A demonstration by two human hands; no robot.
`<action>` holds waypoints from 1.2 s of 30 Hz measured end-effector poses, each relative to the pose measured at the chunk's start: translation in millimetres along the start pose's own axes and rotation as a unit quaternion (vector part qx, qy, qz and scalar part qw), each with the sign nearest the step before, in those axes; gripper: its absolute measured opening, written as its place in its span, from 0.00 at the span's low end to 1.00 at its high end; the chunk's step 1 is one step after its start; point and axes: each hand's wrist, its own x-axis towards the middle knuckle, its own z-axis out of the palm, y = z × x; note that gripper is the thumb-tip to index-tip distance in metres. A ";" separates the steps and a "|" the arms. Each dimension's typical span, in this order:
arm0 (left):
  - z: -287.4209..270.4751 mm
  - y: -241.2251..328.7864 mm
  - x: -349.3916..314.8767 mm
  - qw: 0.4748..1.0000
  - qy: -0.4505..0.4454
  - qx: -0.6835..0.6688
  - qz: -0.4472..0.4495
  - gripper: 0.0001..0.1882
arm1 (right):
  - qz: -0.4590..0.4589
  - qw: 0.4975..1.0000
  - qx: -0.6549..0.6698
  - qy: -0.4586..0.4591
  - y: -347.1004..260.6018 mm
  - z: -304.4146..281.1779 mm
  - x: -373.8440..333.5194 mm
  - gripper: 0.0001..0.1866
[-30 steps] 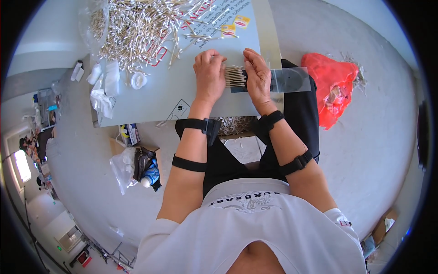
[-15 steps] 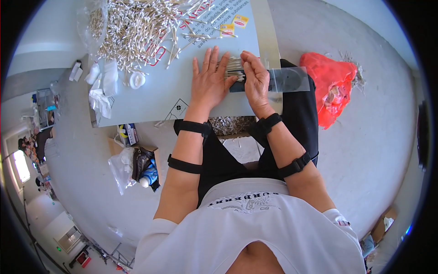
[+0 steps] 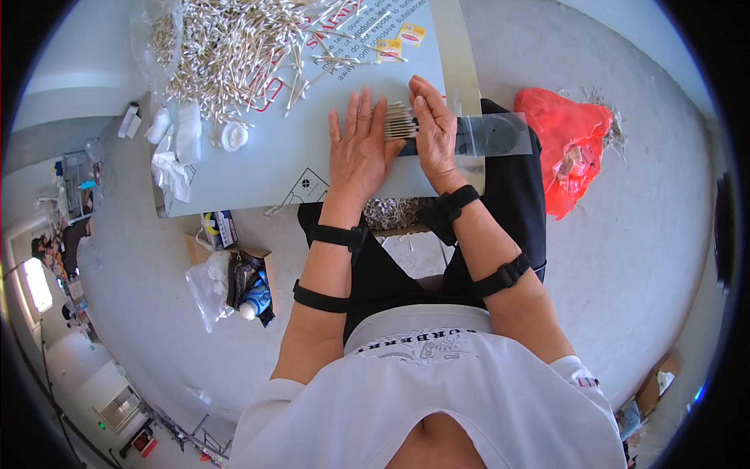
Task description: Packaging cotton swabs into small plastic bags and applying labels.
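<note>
A small row of cotton swabs (image 3: 400, 125) lies side by side on the table, between my two hands. My left hand (image 3: 358, 148) rests flat and open at their left, fingers spread, the thumb by their near end. At their right, my right hand (image 3: 437, 137) stands on its edge with its fingers extended, close together and slightly bent, holding nothing visible. Beneath the swabs and right hand is a dark piece, partly hidden. A clear plastic sleeve (image 3: 504, 134) sticks out past the table's right edge.
A large heap of loose cotton swabs (image 3: 234, 55) covers the far left. Near it are a round white container (image 3: 233, 137) and crumpled white plastic (image 3: 172, 173). Two yellow packets (image 3: 411, 34) lie far right. A red bag (image 3: 558, 148) and an open box (image 3: 262, 270) are on the floor.
My left hand has drawn slightly nearer to me, uncovering more of the swab row. My right hand has shifted a little left and away from me.
</note>
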 end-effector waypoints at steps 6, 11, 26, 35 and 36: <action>2.2 -2.9 0.6 1.000 0.001 -0.006 -0.001 0.37 | 0.027 0.999 0.020 -0.015 1.5 -0.8 -4.5 0.13; 4.0 -6.3 3.8 1.000 -0.004 0.010 -0.012 0.37 | -0.020 0.982 -0.186 -0.039 -13.4 -7.8 5.2 0.11; 16.8 -0.6 12.7 0.794 0.224 -0.553 -0.116 0.30 | -0.001 0.999 0.033 0.013 0.3 2.9 -5.9 0.15; 18.0 -2.4 12.3 0.907 0.171 -0.385 -0.018 0.32 | 0.001 0.999 0.049 0.000 4.0 -14.6 -0.9 0.14; 17.5 -4.6 10.9 0.918 0.165 -0.360 -0.008 0.32 | -0.001 0.999 0.048 0.021 -1.5 -15.1 1.1 0.12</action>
